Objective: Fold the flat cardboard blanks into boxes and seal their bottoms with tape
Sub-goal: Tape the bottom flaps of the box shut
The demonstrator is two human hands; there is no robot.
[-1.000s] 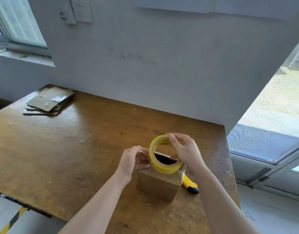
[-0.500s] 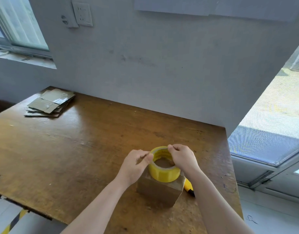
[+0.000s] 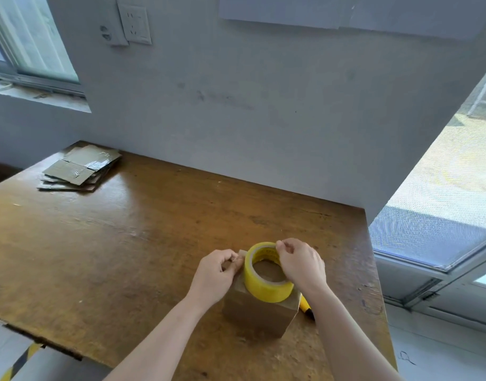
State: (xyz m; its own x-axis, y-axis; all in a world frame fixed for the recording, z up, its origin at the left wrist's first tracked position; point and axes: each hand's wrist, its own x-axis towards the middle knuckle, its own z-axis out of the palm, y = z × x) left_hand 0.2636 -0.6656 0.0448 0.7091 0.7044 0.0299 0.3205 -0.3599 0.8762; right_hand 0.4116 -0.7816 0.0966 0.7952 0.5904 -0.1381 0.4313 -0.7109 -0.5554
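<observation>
**Both hands on tape roll and box, near right edge of table**

The cardboard box [image 3: 257, 314] stands folded on the wooden table [image 3: 126, 243], close to the near right corner. Its brown side faces the camera. The yellow tape roll [image 3: 263, 288] lies on top of the box, hole facing up, and covers most of the top face.

The right hand [image 3: 302, 264] grasps the tape roll: its fingers curl over the far rim and the palm sits against the roll's right side. The left hand [image 3: 215, 273] is clenched at the box's top left corner, just beside the roll. Its thumb and forefinger pinch a bit of cardboard edge that sticks up there. Cannot tell whether a loose tape end is in that pinch too. Both forearms come in from the bottom of the view.

A yellow and black utility knife [image 3: 307, 309] lies on the table just right of the box, mostly hidden behind it.

A stack of flat cardboard blanks [image 3: 79, 169] sits at the far left corner of the table, well apart from the box. Some blanks show shiny tape strips.

The grey wall behind carries a white wall socket [image 3: 134, 23]. A window [image 3: 30, 42] is at upper left, and a glass door [image 3: 442, 204] is to the right of the table.
</observation>
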